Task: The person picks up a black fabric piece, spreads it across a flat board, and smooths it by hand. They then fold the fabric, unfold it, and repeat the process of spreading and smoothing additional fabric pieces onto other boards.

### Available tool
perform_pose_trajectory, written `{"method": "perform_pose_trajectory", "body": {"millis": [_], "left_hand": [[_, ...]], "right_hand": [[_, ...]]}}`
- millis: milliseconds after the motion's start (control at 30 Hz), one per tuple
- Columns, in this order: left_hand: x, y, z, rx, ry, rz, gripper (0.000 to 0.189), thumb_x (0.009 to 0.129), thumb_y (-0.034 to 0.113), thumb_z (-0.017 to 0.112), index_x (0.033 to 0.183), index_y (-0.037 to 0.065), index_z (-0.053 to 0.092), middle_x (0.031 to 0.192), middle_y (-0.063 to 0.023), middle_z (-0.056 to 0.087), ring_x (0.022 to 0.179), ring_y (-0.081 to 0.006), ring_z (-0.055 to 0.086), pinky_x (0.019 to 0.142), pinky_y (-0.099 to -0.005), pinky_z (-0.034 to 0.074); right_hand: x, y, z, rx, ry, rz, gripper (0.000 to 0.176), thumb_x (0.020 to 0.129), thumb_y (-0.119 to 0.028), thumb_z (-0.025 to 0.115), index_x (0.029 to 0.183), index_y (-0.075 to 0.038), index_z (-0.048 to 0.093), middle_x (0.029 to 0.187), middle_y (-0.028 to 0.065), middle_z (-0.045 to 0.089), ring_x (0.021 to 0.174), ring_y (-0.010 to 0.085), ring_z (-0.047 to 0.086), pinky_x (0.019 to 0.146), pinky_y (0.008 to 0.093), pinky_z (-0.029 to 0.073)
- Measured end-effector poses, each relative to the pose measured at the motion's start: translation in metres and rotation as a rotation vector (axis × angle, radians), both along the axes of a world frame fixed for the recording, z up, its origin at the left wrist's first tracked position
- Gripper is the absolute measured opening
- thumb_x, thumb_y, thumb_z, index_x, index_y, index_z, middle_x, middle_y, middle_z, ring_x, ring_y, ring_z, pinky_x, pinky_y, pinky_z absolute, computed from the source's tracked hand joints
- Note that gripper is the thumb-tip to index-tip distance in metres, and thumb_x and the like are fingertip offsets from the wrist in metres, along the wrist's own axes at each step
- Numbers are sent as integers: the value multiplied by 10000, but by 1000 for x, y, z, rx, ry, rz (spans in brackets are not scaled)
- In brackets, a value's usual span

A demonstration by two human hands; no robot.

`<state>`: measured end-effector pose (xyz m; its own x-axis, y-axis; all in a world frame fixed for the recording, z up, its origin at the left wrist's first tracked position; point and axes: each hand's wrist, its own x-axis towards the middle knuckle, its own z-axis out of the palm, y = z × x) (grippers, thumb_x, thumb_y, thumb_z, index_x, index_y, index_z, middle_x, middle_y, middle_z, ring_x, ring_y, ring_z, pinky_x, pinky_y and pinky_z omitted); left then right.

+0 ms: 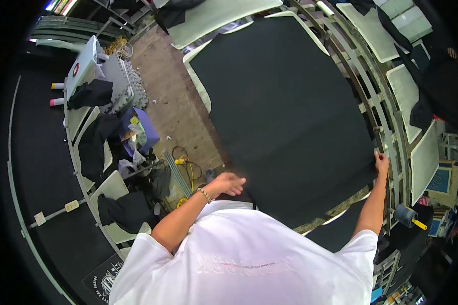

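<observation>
A large black fabric piece [290, 101] lies spread over a pale board [201, 94], whose rim shows at the far left corner and along the top right. My right hand [382, 162] is at the fabric's near right edge, thumb and fingers pinched on it. Just beside the near left edge, my left hand [226, 185] has its fingers stretched out and holds nothing; a beaded bracelet circles that wrist. Whether the left fingertips touch the fabric is hard to tell. Below the fabric's near edge, a strip of worn board [310, 225] shows.
Metal rails [374, 101] curve along the right, with more pale boards [425, 162] beyond. A blue-grey container with a yellow handle [406, 215] hangs at the right. On the left stand a purple bin [146, 129] and boards draped with black cloths [124, 211]. Another person [445, 76] is at far right.
</observation>
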<state>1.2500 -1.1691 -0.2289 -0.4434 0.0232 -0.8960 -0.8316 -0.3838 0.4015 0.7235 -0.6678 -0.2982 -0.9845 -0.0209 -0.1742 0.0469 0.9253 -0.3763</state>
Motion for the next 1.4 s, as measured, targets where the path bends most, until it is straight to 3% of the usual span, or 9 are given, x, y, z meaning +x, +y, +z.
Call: {"method": "perform_pose_trajectory", "body": {"millis": [200, 333, 400, 467, 667, 800, 967, 1200, 1400], "left_hand": [[7, 49, 1, 9, 85, -164, 376, 894, 312, 737, 1038, -32, 689, 932, -110, 717, 814, -154, 695, 708, -261, 556], [-2, 69, 5, -130, 66, -218, 340, 867, 330, 754, 932, 0, 703, 849, -114, 717, 696, -195, 696, 620, -291, 548], [-12, 75, 41, -932, 342, -803, 317, 832, 338, 766, 788, 41, 666, 727, -122, 672, 574, -285, 646, 529, -372, 502], [-14, 86, 44, -963, 426, -769, 326, 784, 345, 775, 763, 63, 612, 702, -123, 596, 604, -337, 598, 540, -416, 461], [-24, 104, 13, -913, 1289, -1029, 171, 763, 209, 688, 892, 110, 638, 885, -47, 511, 876, -225, 532, 771, -366, 408], [-25, 109, 14, -919, 1276, -1014, 115, 758, 171, 653, 855, 120, 619, 856, -33, 508, 838, -210, 532, 754, -357, 403], [-52, 130, 39, -1012, 1145, -1024, 538, 796, 582, 679, 873, 61, 569, 862, -109, 508, 855, -268, 508, 748, -400, 390], [-61, 143, 22, -1152, 1021, -1104, 262, 772, 280, 685, 880, 73, 566, 871, -100, 561, 836, -273, 576, 710, -408, 454], [-91, 62, 109, -1140, 740, -440, 174, 764, 55, 599, 932, 10, 585, 761, -204, 609, 694, -385, 637, 632, -456, 513]], "right_hand": [[-10, 16, -9, -202, 90, 182, 332, 854, -348, 739, 941, -29, 705, 814, 103, 708, 731, 222, 658, 716, 370, 510], [11, -11, 22, -13, 325, 208, 242, 848, -293, 735, 891, -56, 711, 839, 133, 684, 785, 306, 648, 737, 411, 506], [17, -18, 35, 11, 322, 196, 239, 874, -281, 722, 892, -45, 693, 845, 125, 661, 798, 277, 650, 741, 421, 505], [14, -13, 40, -265, 196, 141, 253, 906, -281, 704, 985, -47, 651, 812, 79, 641, 800, 215, 655, 721, 408, 514], [39, -41, 83, -760, -237, -162, 203, 958, -231, 650, 1097, -106, 570, 791, 2, 602, 762, 115, 633, 664, 301, 541], [37, -49, 106, -1006, -433, -129, 205, 951, -68, 599, 1155, -56, 619, 849, 30, 633, 757, 139, 651, 684, 279, 576], [34, -59, 132, -1198, -500, -166, 235, 947, -32, 578, 1172, 19, 622, 872, 46, 632, 754, 140, 661, 734, 306, 610], [33, -73, 157, -1243, -517, -100, 269, 935, -59, 605, 1193, 17, 624, 882, 44, 648, 769, 134, 663, 745, 301, 607], [11, -141, 177, -1038, -282, 94, 268, 929, -97, 610, 1187, -41, 662, 992, 15, 683, 839, 109, 634, 795, 300, 547]]}}
